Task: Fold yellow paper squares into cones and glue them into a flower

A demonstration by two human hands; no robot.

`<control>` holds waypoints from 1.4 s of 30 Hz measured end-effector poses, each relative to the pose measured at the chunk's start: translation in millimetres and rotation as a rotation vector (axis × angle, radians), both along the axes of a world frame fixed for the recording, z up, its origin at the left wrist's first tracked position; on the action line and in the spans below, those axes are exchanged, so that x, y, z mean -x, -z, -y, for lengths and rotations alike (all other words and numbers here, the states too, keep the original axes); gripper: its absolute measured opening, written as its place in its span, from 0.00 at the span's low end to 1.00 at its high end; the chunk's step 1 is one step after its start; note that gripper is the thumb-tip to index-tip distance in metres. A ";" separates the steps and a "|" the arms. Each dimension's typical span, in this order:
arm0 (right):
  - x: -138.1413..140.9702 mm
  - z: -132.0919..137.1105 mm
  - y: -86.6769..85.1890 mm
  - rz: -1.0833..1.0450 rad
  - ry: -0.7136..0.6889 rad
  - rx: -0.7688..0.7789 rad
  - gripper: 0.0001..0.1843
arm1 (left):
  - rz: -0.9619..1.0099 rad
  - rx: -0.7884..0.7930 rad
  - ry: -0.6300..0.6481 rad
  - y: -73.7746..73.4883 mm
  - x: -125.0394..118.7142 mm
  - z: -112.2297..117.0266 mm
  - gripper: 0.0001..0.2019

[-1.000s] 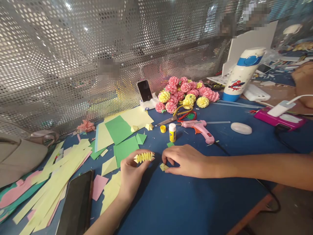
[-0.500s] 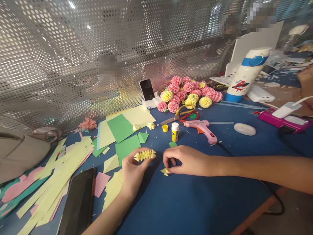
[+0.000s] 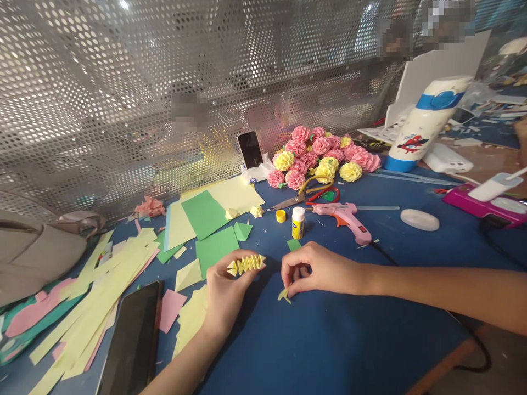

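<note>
Pleated yellow paper (image 3: pixel 247 265), a row of crisp, sharp-pointed ridges, is gripped between the thumb and fingers of the left hand (image 3: pixel 225 291). The right hand (image 3: pixel 315 271) pinches a small folded yellow piece (image 3: pixel 284 295) at its fingertips, apart from the pleats. Beyond the right fingers stands a cylindrical glue stick (image 3: pixel 298 224), its label too small to read; past it, ruffled pink and yellow flowers (image 3: pixel 321 156) cluster. Farther right, a smooth cream bottle (image 3: pixel 428 123) bears a red figure.

The left hand (image 3: pixel 224 291) holds pleated yellow paper (image 3: pixel 247 265); the right hand (image 3: pixel 317 270) pinches a smaller piece (image 3: pixel 283 295).
</note>
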State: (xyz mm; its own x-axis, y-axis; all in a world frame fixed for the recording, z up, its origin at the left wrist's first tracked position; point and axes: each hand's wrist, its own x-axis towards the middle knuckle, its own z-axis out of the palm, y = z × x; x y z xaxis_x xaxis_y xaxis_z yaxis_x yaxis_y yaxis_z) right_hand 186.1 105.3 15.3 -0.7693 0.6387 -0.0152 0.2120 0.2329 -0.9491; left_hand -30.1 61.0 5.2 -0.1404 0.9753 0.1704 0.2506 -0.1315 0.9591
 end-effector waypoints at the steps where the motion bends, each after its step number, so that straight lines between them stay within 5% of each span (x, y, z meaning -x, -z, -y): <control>1: 0.0 0.0 0.5 0.006 -0.004 0.010 0.10 | 0.001 -0.002 -0.003 -0.4 -0.1 0.1 0.05; 9: -1.7 -2.0 4.9 0.014 -0.019 -0.014 0.07 | 0.022 0.011 -0.014 -1.0 -0.1 -0.9 0.06; 15: -2.6 -3.6 7.1 -0.027 0.001 0.024 0.14 | 0.033 0.022 -0.023 -1.8 -1.0 -0.6 0.07; 22: -3.0 -2.2 4.4 -0.008 -0.011 0.047 0.06 | 0.037 0.027 -0.015 0.3 -0.8 -1.2 0.07; 42: 2.4 -3.1 -3.7 -0.209 0.049 0.475 0.17 | -0.090 -0.071 0.015 0.4 1.2 1.7 0.04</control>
